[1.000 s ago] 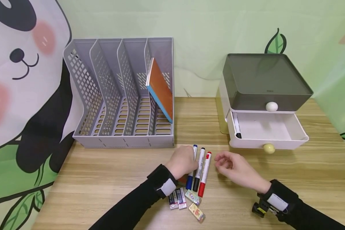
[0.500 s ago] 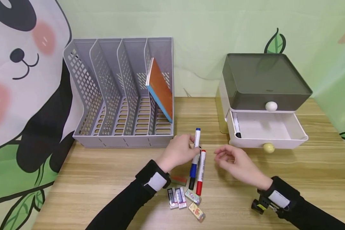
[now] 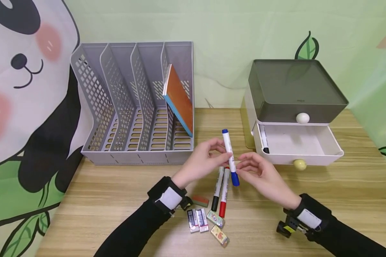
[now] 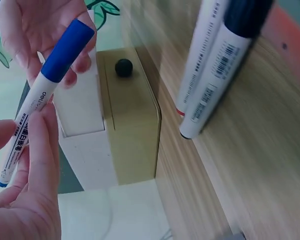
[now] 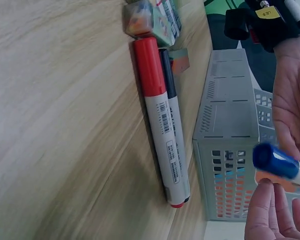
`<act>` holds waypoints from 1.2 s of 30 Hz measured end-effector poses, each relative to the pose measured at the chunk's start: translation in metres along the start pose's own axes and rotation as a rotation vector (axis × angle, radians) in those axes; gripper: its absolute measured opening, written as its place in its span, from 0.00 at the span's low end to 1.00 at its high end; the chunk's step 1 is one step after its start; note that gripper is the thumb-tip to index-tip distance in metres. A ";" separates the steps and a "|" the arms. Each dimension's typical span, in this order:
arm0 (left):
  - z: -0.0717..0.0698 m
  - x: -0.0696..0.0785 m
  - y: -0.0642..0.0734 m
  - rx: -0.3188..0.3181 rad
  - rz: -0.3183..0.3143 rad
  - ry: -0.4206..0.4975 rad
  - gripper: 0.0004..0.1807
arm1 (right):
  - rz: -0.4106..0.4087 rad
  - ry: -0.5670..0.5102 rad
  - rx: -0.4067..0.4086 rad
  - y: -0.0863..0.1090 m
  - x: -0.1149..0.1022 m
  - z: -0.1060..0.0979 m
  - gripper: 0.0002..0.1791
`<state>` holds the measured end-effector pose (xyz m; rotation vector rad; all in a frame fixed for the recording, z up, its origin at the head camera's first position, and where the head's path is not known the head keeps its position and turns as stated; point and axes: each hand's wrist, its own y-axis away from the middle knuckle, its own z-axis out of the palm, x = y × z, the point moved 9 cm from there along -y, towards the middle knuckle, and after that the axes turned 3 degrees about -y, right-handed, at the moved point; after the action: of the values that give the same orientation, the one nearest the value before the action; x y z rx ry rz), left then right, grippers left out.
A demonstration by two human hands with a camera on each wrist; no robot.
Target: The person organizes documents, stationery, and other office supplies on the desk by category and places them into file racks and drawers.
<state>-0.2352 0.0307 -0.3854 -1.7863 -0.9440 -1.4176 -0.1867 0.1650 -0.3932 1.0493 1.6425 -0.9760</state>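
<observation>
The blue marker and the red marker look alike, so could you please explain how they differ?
The blue marker has a blue cap; the red marker has a red cap. The left hand holds the blue marker above the table, while the red marker lies on it beside the black marker. Both are white-barrelled.

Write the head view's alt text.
A left hand holds a blue marker above a table, the right hand near its cap. Below lie a black marker, a red marker and erasers; behind stand a gray file rack and a drawer unit, lower drawer open.

Book (image 3: 180, 101) in rack (image 3: 138, 159) L, drwr unit (image 3: 280, 113) R, erasers (image 3: 202, 220) nr markers (image 3: 225, 189)
</observation>
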 end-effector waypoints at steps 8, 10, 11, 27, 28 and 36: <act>0.000 0.007 -0.004 0.027 0.060 -0.107 0.11 | 0.032 -0.002 0.037 -0.004 -0.002 -0.001 0.14; 0.000 0.008 -0.004 0.025 0.068 -0.126 0.11 | 0.028 0.000 0.042 -0.005 -0.002 -0.002 0.14; 0.000 0.008 -0.005 0.024 0.069 -0.133 0.11 | 0.021 0.006 0.044 -0.005 -0.003 -0.002 0.14; 0.002 0.015 -0.005 0.051 0.123 -0.214 0.14 | 0.012 0.114 0.056 -0.004 -0.016 -0.008 0.12; 0.002 0.016 -0.005 0.059 0.135 -0.217 0.15 | 0.017 0.117 0.061 -0.004 -0.017 -0.009 0.12; 0.002 0.031 -0.001 0.134 0.284 -0.360 0.21 | 0.005 0.148 0.097 -0.004 -0.032 -0.023 0.11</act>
<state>-0.2301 0.0372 -0.3556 -2.0172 -0.8932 -0.8550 -0.1897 0.1785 -0.3563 1.2160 1.7248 -1.0034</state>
